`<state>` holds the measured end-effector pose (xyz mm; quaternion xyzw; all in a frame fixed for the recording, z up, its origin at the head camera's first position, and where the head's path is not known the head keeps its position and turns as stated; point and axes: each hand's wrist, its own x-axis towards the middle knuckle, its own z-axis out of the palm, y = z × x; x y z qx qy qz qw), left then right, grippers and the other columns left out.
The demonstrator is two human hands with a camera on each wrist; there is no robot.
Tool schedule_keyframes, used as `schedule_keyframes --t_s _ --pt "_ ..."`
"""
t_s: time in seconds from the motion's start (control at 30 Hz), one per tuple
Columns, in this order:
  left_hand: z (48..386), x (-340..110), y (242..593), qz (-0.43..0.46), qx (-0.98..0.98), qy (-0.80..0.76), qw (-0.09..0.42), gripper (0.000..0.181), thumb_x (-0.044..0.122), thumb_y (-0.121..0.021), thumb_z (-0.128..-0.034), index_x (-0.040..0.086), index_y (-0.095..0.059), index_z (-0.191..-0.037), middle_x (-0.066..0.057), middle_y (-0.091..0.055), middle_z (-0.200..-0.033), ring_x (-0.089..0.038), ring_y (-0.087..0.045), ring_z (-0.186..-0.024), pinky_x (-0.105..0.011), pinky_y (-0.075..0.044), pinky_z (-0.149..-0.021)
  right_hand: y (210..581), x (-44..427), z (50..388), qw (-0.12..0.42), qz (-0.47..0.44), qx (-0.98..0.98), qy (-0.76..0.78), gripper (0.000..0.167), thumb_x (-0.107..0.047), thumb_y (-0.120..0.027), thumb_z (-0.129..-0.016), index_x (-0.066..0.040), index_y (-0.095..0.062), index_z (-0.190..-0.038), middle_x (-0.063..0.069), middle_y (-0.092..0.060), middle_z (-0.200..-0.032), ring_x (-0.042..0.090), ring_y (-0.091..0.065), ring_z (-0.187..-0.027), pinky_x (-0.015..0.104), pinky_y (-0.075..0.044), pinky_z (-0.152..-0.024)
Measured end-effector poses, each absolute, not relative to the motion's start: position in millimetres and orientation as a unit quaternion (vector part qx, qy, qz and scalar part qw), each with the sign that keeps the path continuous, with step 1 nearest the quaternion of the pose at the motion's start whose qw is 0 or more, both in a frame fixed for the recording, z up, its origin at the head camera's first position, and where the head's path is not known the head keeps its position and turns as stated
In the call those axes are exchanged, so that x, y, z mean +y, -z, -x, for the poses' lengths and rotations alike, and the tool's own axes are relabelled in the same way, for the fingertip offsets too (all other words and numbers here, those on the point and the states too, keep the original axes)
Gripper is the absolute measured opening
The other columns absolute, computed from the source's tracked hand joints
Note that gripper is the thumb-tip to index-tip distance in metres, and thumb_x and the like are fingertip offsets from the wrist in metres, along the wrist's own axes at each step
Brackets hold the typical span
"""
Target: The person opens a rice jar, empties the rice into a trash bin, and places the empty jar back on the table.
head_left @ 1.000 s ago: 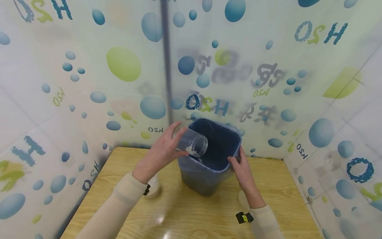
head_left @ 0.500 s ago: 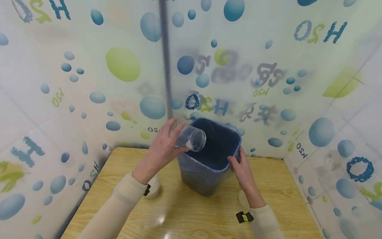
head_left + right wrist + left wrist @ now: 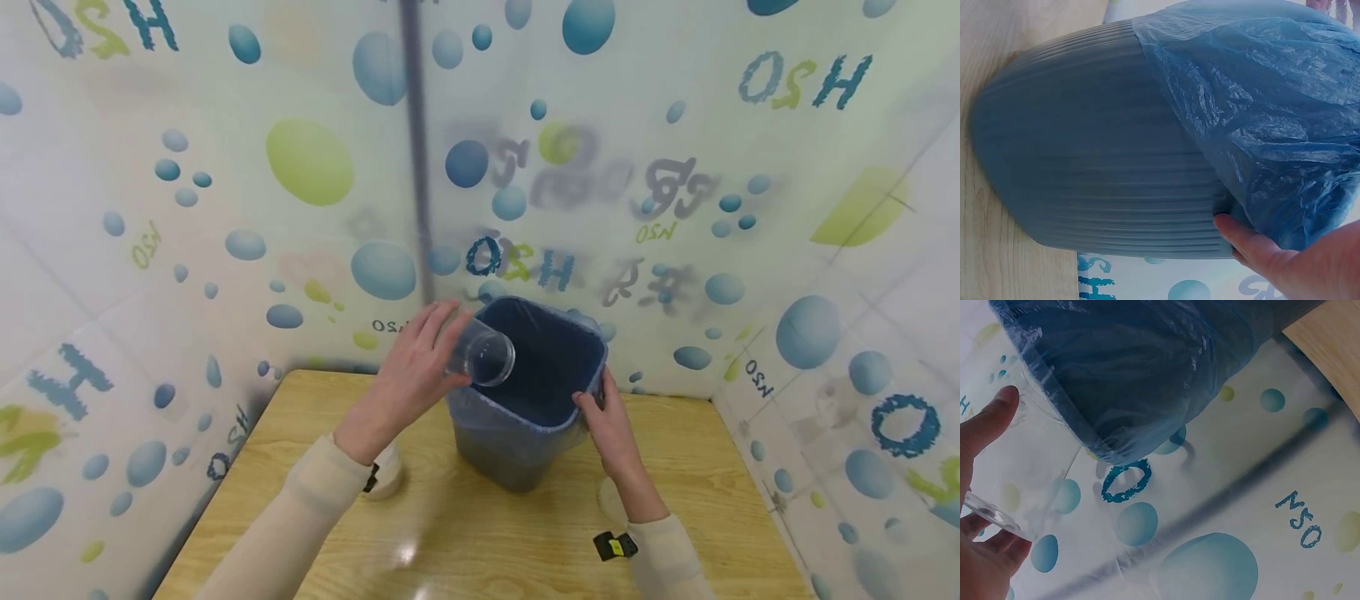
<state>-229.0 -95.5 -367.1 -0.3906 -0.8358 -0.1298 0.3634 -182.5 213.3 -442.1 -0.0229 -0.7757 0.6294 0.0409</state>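
My left hand (image 3: 412,375) grips a clear jar (image 3: 468,350) by its base end, tilted with its open mouth over the left rim of the bin (image 3: 491,442). A blue plastic liner (image 3: 1260,112) covers the bin's upper part and folds over its rim. In the left wrist view the left hand's (image 3: 985,487) thumb and fingers lie on either side of the jar (image 3: 1035,456). At the bin's right rim my right hand (image 3: 611,425) holds on, thumb near the edge; the right wrist view shows this hand (image 3: 1285,256) against the ribbed side and liner.
On the wooden table (image 3: 480,550), a white round object (image 3: 386,472) sits partly behind the left wrist. A pale round disc (image 3: 611,502) lies partly under the right forearm. Behind the table hangs a patterned curtain (image 3: 315,225) with blue and green dots.
The white bits seen inside the jar near its mouth no longer show. The jar has shifted slightly left and its tilt has changed a little. My right hand and the bin have stayed put.
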Motion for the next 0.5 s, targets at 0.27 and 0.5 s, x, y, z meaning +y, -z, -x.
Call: schedule_keyframes --t_s 0.27,0.5 --pt "228.6 -96.7 367.0 0.385 -0.839 0.128 0.364 0.108 0.028 -0.101 -0.0633 0.002 -0.042 -0.149 -0.025 -0.046 -0.150 -0.044 -0.047 -0.135 -0.053 -0.045 -0.109 442.7 212.8 183.5 0.047 0.023 -0.791 -0.610 0.080 -0.027 -0.051 -0.106 -0.007 -0.003 -0.166 0.014 -0.006 -0.172 0.031 -0.008 -0.158 0.051 -0.015 -0.126" --pt "229.6 -97.0 370.6 0.378 -0.849 0.135 0.344 0.111 0.029 -0.100 -0.0658 0.009 -0.038 -0.155 -0.025 -0.043 -0.150 -0.043 -0.046 -0.135 -0.054 -0.045 -0.108 442.2 213.7 184.3 0.042 0.028 -0.787 -0.615 0.081 -0.028 -0.051 -0.106 -0.007 -0.002 -0.166 0.014 -0.005 -0.172 0.031 -0.008 -0.158 0.050 -0.015 -0.126"
